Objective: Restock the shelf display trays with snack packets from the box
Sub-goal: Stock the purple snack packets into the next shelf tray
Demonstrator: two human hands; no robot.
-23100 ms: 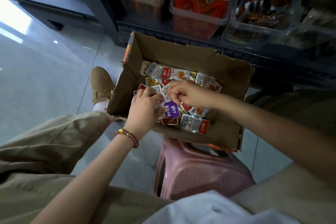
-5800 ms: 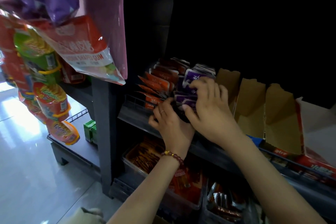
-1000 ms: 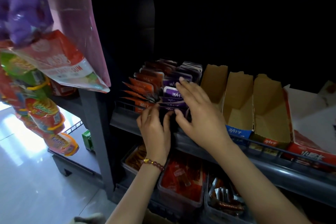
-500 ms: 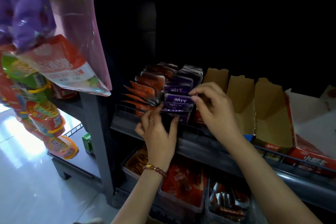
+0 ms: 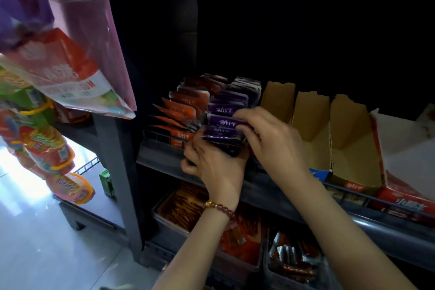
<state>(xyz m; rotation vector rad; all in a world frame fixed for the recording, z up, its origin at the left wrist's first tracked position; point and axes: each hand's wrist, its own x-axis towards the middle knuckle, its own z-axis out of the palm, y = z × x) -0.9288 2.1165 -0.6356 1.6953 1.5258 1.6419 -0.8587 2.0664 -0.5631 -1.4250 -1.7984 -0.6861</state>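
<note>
Half a second ago your right hand (image 5: 266,139) hovered over the purple packets (image 5: 226,122) with fingers curled and clear of them; now it has dropped onto the row, fingertips pressing the top edge of a front packet. Your left hand (image 5: 214,162) has moved in too, from resting under the tray front to closing around the front of the stack. I read this as seating and squaring the purple row, so this batch looks nearly placed.

Your left grip is pressed around the front purple packets, thumb side hidden behind them. Your right grip pinches lightly at a packet's upper edge; how firmly, I cannot tell.

The purple packets stand in the tray on the shelf (image 5: 164,160), just beside the orange packets (image 5: 186,110) on their left and the empty cardboard trays (image 5: 310,129) on their right. They stand on edge, leaning back, printed faces toward you and upward. Each packet's long axis runs left to right across the tray; the row itself runs from the shelf front back into the dark. The box is not in view.
</note>
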